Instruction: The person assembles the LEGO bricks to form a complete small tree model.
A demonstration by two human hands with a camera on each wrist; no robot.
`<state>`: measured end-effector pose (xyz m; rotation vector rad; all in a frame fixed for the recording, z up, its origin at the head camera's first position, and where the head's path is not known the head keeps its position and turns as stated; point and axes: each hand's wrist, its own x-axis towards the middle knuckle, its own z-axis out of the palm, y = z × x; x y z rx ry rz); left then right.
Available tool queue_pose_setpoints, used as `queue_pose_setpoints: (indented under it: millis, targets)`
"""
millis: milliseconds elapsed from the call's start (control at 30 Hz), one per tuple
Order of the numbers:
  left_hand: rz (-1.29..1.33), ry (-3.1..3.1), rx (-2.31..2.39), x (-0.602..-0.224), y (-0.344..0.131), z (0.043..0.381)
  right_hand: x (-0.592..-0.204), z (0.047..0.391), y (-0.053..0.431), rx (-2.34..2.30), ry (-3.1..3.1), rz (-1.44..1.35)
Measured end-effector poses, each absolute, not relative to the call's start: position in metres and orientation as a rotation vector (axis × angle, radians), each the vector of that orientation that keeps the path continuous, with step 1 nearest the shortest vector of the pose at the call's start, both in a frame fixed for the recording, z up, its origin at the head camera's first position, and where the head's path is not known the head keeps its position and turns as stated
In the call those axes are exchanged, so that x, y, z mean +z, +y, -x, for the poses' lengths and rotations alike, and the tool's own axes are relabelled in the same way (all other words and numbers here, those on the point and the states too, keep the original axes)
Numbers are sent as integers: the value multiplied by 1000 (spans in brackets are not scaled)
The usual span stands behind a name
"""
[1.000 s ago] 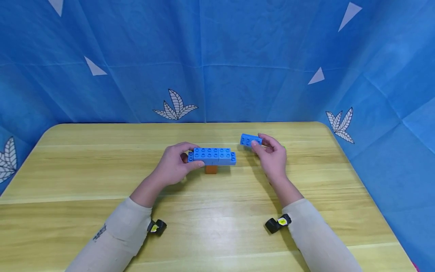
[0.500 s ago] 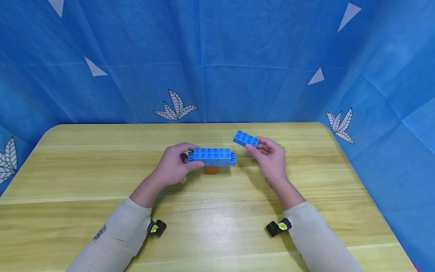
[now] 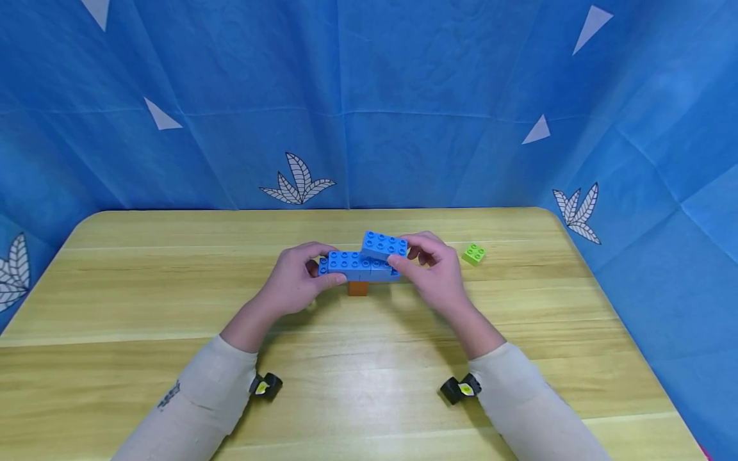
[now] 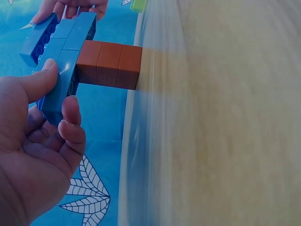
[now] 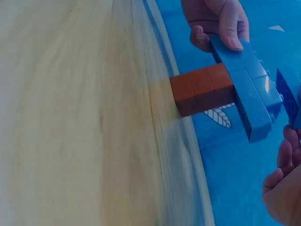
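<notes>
A toy-brick structure stands mid-table: three stacked brown bricks (image 4: 109,64) carry two layers of blue bricks (image 3: 348,274), wider than the stem. My left hand (image 3: 296,278) grips the left end of these blue layers, its thumb (image 4: 46,77) on the near side. Between thumb and fingers my right hand (image 3: 435,272) pinches a loose blue eight-stud brick (image 3: 383,245). That brick is held just above the right part of the top layer, slightly turned. A narrow gap below it shows in the right wrist view, where the loose brick (image 5: 292,99) is partly cut off.
A small lime-green brick (image 3: 473,254) lies on the wooden table (image 3: 369,384) to the right of my right hand. A blue patterned cloth (image 3: 369,109) hangs behind the table's back edge and along its sides.
My right hand has carried the loose blue brick leftward to above the structure, turning its studs upward. The lime-green brick has come into full view. My left hand has stayed in place.
</notes>
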<state>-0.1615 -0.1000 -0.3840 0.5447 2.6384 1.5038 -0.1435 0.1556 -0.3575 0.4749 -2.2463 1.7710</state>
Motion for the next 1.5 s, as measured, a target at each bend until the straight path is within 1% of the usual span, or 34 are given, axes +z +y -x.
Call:
queue_pose_setpoints:
  millis: [233,467,633,800,967,1233,1500]
  targets:
    - [-555,2652,1486,-384,-101,162,-353,146,143,1691,-2341,-574]
    - [-566,2635,1505,-385,-101,163,-385,165,144,1660,-2402,-608]
    - [-578,2626,1510,-385,-102,163,-390,169,144,1648,-2419,-672]
    - [-665,2666,1508,-385,-102,164,-388,170,144,1599,-2428,-749]
    - [-751,2639,1676,-382,-97,165,-386,169,142,1561,-2428,-781]
    - [-762,2560,1831,-383,-94,166,-354,151,134,1563,-2455,-795]
    - [-852,2550,1868,-386,-91,169,-354,150,133,1548,-2439,-817]
